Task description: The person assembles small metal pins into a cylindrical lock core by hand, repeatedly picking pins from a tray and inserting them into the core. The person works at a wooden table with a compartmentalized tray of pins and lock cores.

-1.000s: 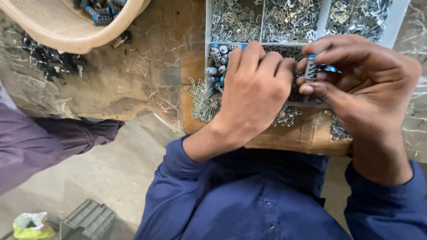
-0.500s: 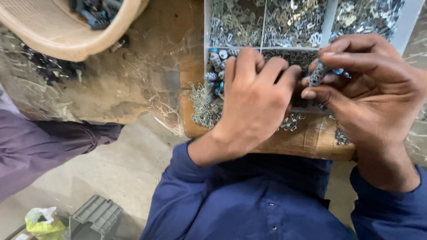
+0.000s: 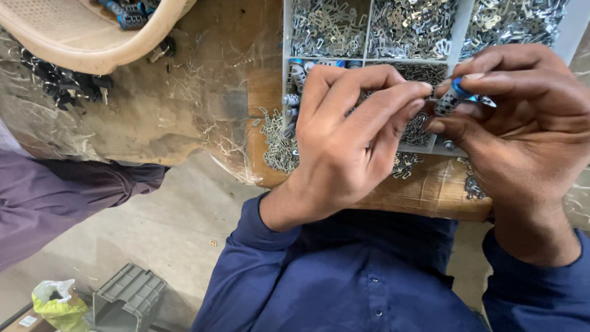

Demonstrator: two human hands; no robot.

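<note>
Hands assembling a small part above a divided parts tray.

Right hand (image 3: 528, 129) grips a small blue-and-metal part (image 3: 456, 96) between thumb and fingers, held over the grey tray (image 3: 286, 49). Left hand (image 3: 347, 132) pinches a tiny metal piece, too small to identify, at its fingertips (image 3: 424, 89), just beside the part. Tray compartments hold loose metal clips (image 3: 329, 27). A beige basket (image 3: 80, 37) stands well apart on the wooden table (image 3: 184, 110).

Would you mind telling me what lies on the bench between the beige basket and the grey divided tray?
In the head view, crinkled clear plastic sheeting over the brown bench lies between beige basket and grey tray.
</note>
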